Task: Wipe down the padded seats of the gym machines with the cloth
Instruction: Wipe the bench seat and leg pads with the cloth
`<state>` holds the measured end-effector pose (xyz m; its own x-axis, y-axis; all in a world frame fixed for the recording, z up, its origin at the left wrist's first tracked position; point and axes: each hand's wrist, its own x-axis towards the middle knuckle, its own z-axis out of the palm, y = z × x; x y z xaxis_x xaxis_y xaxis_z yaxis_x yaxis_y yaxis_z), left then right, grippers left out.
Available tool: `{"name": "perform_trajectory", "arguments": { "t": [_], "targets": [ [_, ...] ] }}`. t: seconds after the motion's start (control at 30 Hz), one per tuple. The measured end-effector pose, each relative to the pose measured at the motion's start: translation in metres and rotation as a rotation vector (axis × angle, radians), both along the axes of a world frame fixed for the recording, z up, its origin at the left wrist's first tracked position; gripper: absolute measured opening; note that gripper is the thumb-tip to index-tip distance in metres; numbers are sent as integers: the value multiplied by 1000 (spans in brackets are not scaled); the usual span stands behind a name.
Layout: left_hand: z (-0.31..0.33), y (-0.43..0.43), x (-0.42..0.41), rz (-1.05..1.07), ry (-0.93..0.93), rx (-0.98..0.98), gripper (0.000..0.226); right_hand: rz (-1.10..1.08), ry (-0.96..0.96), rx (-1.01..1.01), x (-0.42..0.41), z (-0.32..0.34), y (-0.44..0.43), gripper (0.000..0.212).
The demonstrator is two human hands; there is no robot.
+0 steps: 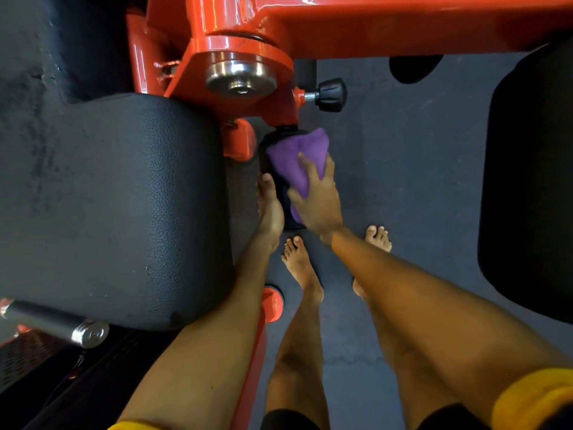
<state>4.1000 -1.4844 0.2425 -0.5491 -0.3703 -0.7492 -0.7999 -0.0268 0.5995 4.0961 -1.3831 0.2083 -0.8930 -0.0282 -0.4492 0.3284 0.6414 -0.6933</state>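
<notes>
A purple cloth (299,156) lies bunched over a small black padded roller (276,181) that hangs below the orange machine frame (279,23). My right hand (316,200) grips the cloth against the roller's right side, thumb and fingers spread over the fabric. My left hand (269,209) rests along the roller's left side with fingers straight, steadying it. A large black padded seat (124,193) fills the left of the view, right beside my left forearm.
Another black pad (527,181) stands at the right edge. A black adjustment knob (330,94) sticks out from the frame above the cloth. A chrome bar end (88,333) juts out at lower left. My bare feet stand on grey floor (418,150) between the pads.
</notes>
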Motion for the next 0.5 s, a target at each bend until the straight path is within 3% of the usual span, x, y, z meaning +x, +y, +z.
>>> {"name": "perform_trajectory", "arguments": {
  "t": [0.07, 0.13, 0.23, 0.37, 0.5],
  "targets": [
    [9, -1, 0, 21, -94, 104, 65, 88, 14, -18, 40, -1, 8, 73],
    [22, -1, 3, -1, -214, 231, 78, 80, -111, -54, 80, 6, 11, 74],
    [40, 4, 4, -42, -246, 290, 79, 32, -64, -58, 100, 4, 8, 73],
    [31, 6, 4, -57, -151, 222, 67, -88, 91, -53, 32, 6, -11, 54],
    [20, 2, 9, -10, 61, 78, 59, -108, 169, 69, -36, 9, -30, 54]
  ]
}}
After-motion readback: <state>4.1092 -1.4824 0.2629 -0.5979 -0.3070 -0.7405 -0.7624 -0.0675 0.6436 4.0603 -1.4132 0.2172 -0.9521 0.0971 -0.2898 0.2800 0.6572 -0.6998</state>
